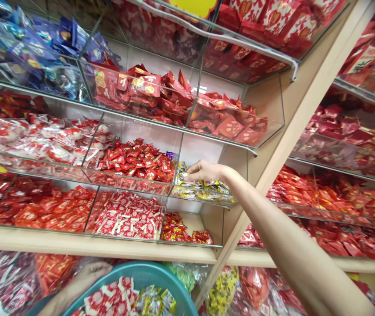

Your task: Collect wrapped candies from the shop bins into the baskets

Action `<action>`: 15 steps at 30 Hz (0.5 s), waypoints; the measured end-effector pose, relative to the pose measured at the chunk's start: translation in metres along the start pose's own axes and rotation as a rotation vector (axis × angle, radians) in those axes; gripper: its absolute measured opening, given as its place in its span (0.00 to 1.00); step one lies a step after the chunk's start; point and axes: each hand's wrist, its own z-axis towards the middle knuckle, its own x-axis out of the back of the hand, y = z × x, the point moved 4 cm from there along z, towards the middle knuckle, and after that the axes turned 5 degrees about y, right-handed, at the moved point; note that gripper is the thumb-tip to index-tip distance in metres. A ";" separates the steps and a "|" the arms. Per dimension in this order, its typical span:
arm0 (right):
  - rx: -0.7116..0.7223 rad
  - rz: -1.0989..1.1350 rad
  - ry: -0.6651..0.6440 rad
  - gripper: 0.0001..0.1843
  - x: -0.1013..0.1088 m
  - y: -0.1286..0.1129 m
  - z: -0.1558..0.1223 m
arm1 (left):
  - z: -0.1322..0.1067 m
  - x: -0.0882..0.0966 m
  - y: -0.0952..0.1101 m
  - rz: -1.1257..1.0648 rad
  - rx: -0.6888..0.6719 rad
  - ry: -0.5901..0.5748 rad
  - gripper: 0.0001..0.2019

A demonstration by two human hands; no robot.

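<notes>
My right hand [205, 171] reaches into a clear-fronted shelf compartment, over yellow-and-white wrapped candies [203, 192]. Its fingers point left, slightly apart and loosely bent, at the surface of the candies; I see nothing held in them. At the lower left, my left hand [90, 273] grips the rim of a teal plastic basket [164, 268]. Inside the basket lie red-and-white wrapped candies [113, 296] and, on the right, yellow-green wrapped candies [156, 302]. The left fingertips are partly hidden at the rim.
Small red candies [137, 162] fill the compartment left of my right hand. Below are red-and-white candies [128, 215] and red-and-yellow packets [177, 228]. A slanting wooden upright [308, 109] stands at the right. Bagged candies [222, 292] sit beneath the wooden shelf edge [75, 239].
</notes>
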 end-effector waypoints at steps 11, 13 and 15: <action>-0.019 -0.106 -0.041 0.17 0.000 -0.002 -0.003 | 0.003 0.000 -0.004 -0.049 0.000 0.002 0.20; -0.024 -0.108 -0.052 0.17 0.000 -0.004 0.000 | 0.004 0.000 -0.005 -0.049 -0.003 0.016 0.20; -0.032 -0.148 -0.072 0.17 -0.001 -0.008 0.003 | 0.005 0.000 -0.006 -0.044 -0.004 0.021 0.20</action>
